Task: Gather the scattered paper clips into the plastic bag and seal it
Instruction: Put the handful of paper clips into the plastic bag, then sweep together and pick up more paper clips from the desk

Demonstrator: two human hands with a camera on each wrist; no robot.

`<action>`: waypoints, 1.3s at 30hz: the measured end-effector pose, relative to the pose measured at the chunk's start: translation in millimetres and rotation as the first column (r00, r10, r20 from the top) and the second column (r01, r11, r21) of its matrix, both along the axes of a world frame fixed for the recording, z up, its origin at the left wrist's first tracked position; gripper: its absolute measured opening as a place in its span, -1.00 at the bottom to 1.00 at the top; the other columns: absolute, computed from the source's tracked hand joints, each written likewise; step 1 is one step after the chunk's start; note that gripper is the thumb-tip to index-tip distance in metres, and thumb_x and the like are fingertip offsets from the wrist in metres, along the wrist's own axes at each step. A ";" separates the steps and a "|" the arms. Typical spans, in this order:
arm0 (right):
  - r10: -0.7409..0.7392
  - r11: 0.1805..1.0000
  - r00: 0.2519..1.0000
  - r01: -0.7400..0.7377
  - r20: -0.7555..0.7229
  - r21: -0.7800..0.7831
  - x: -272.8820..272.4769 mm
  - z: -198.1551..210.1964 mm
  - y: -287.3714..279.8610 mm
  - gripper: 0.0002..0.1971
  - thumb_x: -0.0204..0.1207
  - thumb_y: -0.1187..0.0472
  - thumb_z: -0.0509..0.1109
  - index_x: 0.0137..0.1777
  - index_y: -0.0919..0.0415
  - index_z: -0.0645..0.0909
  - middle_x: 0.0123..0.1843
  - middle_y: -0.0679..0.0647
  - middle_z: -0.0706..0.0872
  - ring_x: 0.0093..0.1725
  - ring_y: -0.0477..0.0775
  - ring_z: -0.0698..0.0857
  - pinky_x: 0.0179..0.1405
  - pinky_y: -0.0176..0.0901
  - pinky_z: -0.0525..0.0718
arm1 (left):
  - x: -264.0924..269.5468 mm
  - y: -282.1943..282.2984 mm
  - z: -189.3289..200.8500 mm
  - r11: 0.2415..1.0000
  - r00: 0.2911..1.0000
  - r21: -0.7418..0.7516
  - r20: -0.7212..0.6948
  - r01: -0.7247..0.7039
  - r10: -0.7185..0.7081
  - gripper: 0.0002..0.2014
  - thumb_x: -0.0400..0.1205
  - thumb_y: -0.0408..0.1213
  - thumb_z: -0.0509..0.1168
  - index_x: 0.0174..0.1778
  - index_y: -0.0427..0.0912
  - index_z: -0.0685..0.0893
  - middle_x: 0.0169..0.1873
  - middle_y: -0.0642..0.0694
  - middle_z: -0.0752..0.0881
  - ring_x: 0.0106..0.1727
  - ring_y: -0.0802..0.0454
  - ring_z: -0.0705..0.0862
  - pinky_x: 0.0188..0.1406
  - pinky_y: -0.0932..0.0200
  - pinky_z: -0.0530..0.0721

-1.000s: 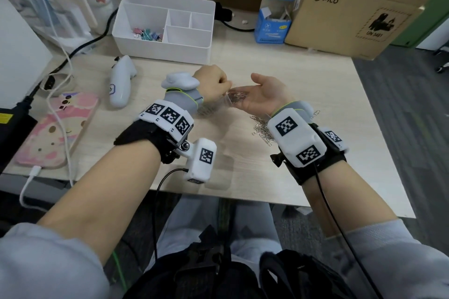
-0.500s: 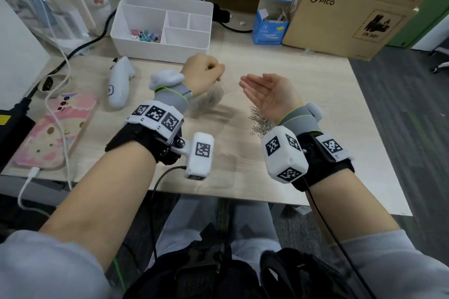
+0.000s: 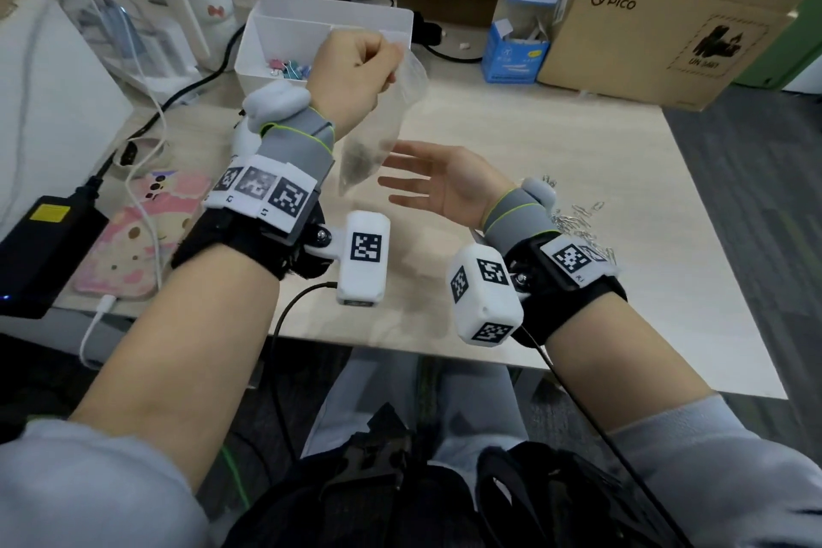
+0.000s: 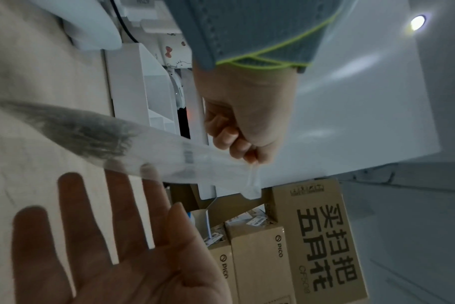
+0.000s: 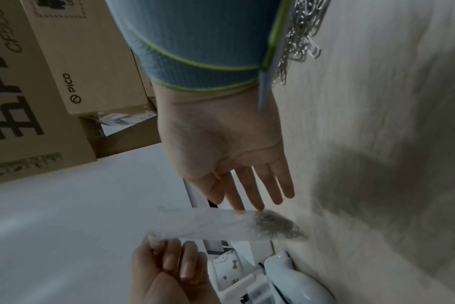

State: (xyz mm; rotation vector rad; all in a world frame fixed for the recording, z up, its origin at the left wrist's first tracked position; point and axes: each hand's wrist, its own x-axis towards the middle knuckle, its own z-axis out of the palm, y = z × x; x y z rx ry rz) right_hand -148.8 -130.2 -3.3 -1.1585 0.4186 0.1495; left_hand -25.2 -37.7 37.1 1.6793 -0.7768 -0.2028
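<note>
My left hand (image 3: pixel 356 73) is raised above the desk and pinches the top of a clear plastic bag (image 3: pixel 378 133). The bag (image 4: pixel 133 148) hangs down with a dark clump of paper clips (image 5: pixel 274 226) in its bottom corner. My right hand (image 3: pixel 440 185) is held palm up with straight fingers just right of the bag's lower end; its fingertips (image 5: pixel 249 205) are at the bag's side. A pile of loose silver paper clips (image 3: pixel 582 222) lies on the desk behind my right wrist, partly hidden by the wrist strap.
A white organizer tray (image 3: pixel 284 31) with coloured clips stands at the back. A pink phone (image 3: pixel 142 236), a black power brick (image 3: pixel 40 249) and cables lie at the left. Cardboard boxes (image 3: pixel 658 36) and a blue box (image 3: pixel 516 53) stand at the back right.
My left hand has lifted the bag well above the desk. My right hand has left the bag's mouth, emptied, and now sits flat and open beside the bag's bottom.
</note>
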 end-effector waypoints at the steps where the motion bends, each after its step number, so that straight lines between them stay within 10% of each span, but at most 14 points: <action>1: 0.004 1.000 1.000 -0.004 -0.013 -0.008 -1.7 -3.4 0.9 -0.75 0.69 0.19 0.09 0.09 0.13 0.62 0.19 0.09 0.65 0.17 0.20 0.62 0.29 0.04 0.56 | -0.7 0.4 -3.2 0.998 1.000 0.063 0.018 -0.001 0.000 -0.57 0.56 -0.18 0.20 -0.69 -0.03 0.45 -0.79 0.13 0.48 -0.68 0.17 0.35 -0.63 0.34 0.27; 9: -0.211 0.977 0.977 0.209 -0.041 -0.045 -53.9 -33.7 -20.9 -0.75 0.67 0.35 0.10 0.26 0.29 0.53 0.25 0.23 0.62 0.10 0.30 0.69 0.18 0.05 0.70 | -43.4 -26.7 -46.3 0.923 0.996 0.376 -0.053 0.080 -0.065 -0.62 0.58 -0.25 0.19 -0.60 -0.13 0.49 -0.87 0.07 0.49 -0.86 0.17 0.46 -0.83 0.46 0.25; 16: -0.539 0.700 0.819 0.564 0.194 -0.438 -109.3 -25.7 -58.1 -0.77 0.51 0.52 0.25 0.05 0.32 0.66 -0.11 0.14 0.74 -0.46 -0.12 0.73 -0.56 -0.34 0.59 | -90.9 -61.6 -39.4 0.972 0.970 0.107 -0.145 0.210 -0.194 -0.65 0.65 -0.17 0.19 -0.48 -0.14 0.53 -0.52 -0.15 0.65 -0.59 0.06 0.71 -0.76 0.35 0.43; 20: -0.665 0.386 0.696 0.631 0.272 -0.672 -133.4 -33.0 -87.2 -0.73 0.42 0.47 0.29 -0.01 0.24 0.74 -0.14 0.10 0.77 -0.26 -0.08 0.70 -0.23 -0.24 0.67 | -116.2 -85.1 -52.4 0.927 0.930 0.119 -0.135 0.357 -0.341 -0.88 0.62 -0.33 0.22 -0.12 -0.16 0.68 -0.09 -0.21 0.71 0.00 -0.02 0.71 -0.15 0.10 0.78; 22: -0.670 0.300 0.718 0.495 0.189 -0.816 -139.0 -35.1 -95.4 -0.65 0.45 0.36 0.30 0.21 0.20 0.69 0.06 0.12 0.76 -0.06 0.00 0.68 0.05 -0.25 0.64 | -121.1 -96.8 -63.1 0.885 0.923 0.274 -0.033 0.378 -0.384 -0.74 0.63 -0.38 0.19 0.23 -0.25 0.62 0.25 -0.23 0.64 0.32 -0.06 0.59 0.34 0.07 0.58; 28: -0.497 0.369 0.862 0.102 -0.103 -0.924 -140.7 -45.5 -114.9 -0.52 0.66 0.23 0.17 0.57 0.28 0.31 0.64 0.18 0.24 0.64 0.10 0.18 0.48 -0.26 0.10 | -125.6 -133.7 -84.5 0.675 0.854 0.674 0.125 0.300 -0.505 -0.51 0.69 -0.32 0.08 0.57 -0.24 0.21 0.65 -0.19 0.03 0.68 -0.17 -0.08 0.63 -0.07 -0.08; 35: -0.306 0.424 0.938 -0.019 -0.163 -0.905 -132.6 -56.2 -124.6 -0.64 0.69 0.22 0.12 0.36 0.45 0.47 0.61 0.32 0.26 0.62 0.18 0.18 0.54 -0.09 0.11 | -121.8 -150.6 -105.6 0.476 0.805 0.861 0.149 0.181 -0.575 -0.45 0.71 0.05 -0.06 0.62 0.01 0.06 0.67 -0.01 -0.05 0.68 -0.11 -0.15 0.59 -0.28 -0.17; 39: -0.235 0.486 0.970 0.054 -0.070 -0.872 -134.2 -63.6 -116.4 -0.57 0.71 0.21 0.12 0.54 0.31 0.36 0.66 0.18 0.18 0.68 0.07 0.08 0.66 -0.01 -0.03 | -132.2 -140.3 -107.2 0.514 0.782 0.821 0.143 0.248 -0.607 -0.48 0.73 0.01 -0.09 0.62 -0.01 0.07 0.66 0.01 0.00 0.68 -0.05 -0.12 0.63 -0.13 -0.18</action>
